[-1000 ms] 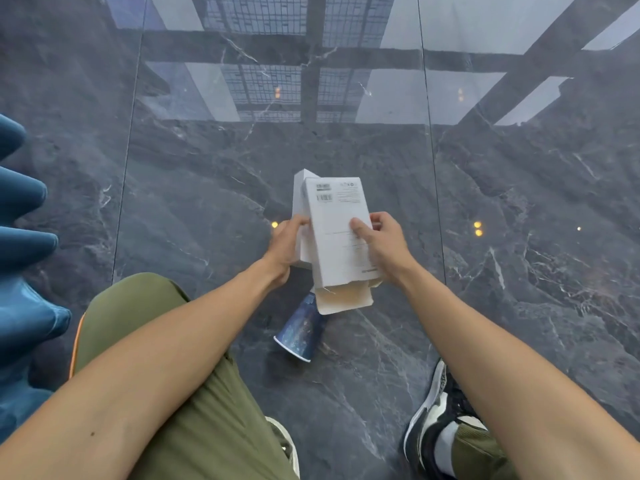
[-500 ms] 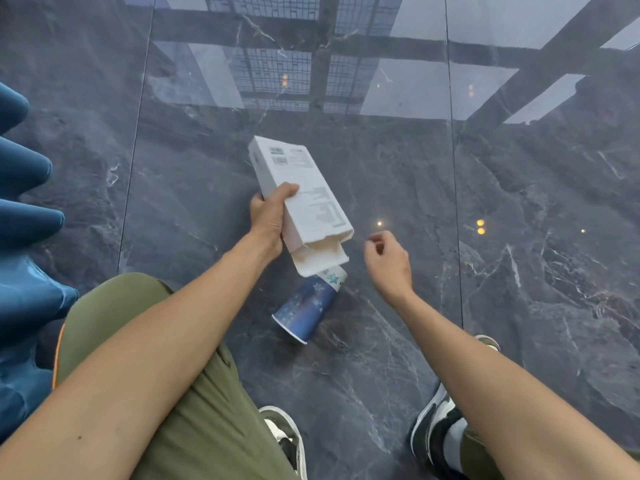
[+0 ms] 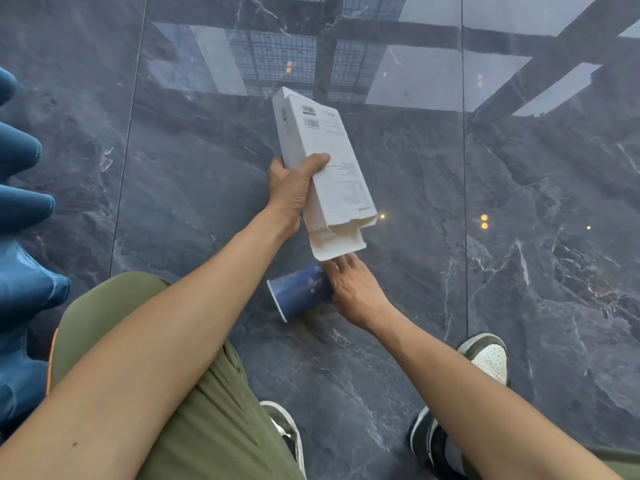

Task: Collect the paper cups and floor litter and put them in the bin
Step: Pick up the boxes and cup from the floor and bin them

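My left hand [image 3: 290, 188] is shut on a long white cardboard box [image 3: 327, 157] with printed labels, held above the floor. Its open flap end points down toward me, and a second white piece shows beneath it. Just below it, a blue paper cup [image 3: 297, 293] lies on its side on the dark marble floor, with its white rim toward the lower left. My right hand [image 3: 353, 289] rests against the cup's base end with its fingers spread. I see no closed grip on the cup. No bin is in view.
A glossy blue padded object [image 3: 20, 244] runs along the left edge. My knees in green trousers and my two shoes [image 3: 486, 358] are at the bottom. The polished floor [image 3: 519, 271] reflects a ceiling grid and lights.
My right hand let go of the box, dropped down and came to the blue cup. My left hand kept the box and swung it leftward, then tilted it upright.
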The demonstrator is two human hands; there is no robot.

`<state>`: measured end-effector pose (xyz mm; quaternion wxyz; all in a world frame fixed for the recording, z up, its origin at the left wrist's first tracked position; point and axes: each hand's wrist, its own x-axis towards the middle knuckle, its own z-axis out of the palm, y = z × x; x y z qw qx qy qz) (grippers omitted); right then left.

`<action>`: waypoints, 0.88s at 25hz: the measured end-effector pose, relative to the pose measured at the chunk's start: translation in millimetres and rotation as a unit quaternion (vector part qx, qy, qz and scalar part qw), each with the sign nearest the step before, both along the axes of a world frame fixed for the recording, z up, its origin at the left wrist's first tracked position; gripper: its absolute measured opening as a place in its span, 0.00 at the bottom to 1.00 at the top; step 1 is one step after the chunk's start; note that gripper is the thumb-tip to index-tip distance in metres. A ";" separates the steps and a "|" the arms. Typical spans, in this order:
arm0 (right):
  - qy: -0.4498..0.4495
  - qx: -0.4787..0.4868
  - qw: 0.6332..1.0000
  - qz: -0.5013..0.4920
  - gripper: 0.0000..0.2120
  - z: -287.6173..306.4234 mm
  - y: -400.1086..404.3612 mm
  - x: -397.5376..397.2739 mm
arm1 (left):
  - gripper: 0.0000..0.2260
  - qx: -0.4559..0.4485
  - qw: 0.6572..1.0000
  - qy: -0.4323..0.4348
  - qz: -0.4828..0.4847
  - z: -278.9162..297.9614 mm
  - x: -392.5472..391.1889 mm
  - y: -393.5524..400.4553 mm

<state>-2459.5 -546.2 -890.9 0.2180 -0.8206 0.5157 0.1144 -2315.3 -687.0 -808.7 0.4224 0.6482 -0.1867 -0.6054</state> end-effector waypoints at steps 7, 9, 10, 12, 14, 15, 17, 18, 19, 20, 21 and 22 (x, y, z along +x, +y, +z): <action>-0.102 0.126 0.913 -0.376 0.27 32.7 -4.9 -54.1 | 0.28 -0.083 0.995 -0.034 -0.035 56.1 -51.5 -3.7; -0.117 0.149 0.871 -0.453 0.26 75.4 1.8 -64.5 | 0.27 -0.055 0.998 -0.032 0.004 86.0 -45.1 11.3; -0.130 0.161 0.849 -0.486 0.27 99.6 5.6 -68.6 | 0.27 -0.036 0.999 -0.028 0.021 105.2 -38.6 21.5; -0.169 0.184 0.795 -0.553 0.31 153.3 12.2 -75.0 | 0.27 0.004 0.999 -0.008 0.049 152.2 -24.7 42.6; -0.217 0.186 0.742 -0.606 0.35 217.0 19.9 -75.5 | 0.28 0.034 0.997 0.008 0.062 214.7 -13.4 63.6; -0.233 0.182 0.721 -0.627 0.35 256.1 24.0 -72.6 | 0.27 0.044 0.997 0.010 0.062 253.9 -8.7 74.8; -0.257 0.184 0.684 -0.657 0.31 344.3 31.8 -62.9 | 0.29 0.062 0.997 0.019 0.053 334.0 -0.1 100.0; -0.267 0.189 0.671 -0.665 0.29 385.5 35.5 -57.6 | 0.30 0.069 0.996 0.025 0.049 369.6 5.4 112.9; -0.274 0.195 0.662 -0.670 0.28 427.0 39.1 -52.5 | 0.31 0.076 0.996 0.026 0.047 404.4 12.0 127.0; -0.284 0.201 0.654 -0.672 0.28 466.7 42.9 -46.8 | 0.32 0.083 0.995 0.025 0.044 438.0 20.0 142.0; -0.295 0.202 0.643 -0.677 0.27 506.0 47.6 -41.0 | 0.32 0.090 0.995 0.024 0.040 472.9 29.3 157.5; -0.305 0.204 0.634 -0.681 0.27 537.2 52.1 -35.8 | 0.32 0.101 0.994 0.026 0.039 499.8 37.2 171.8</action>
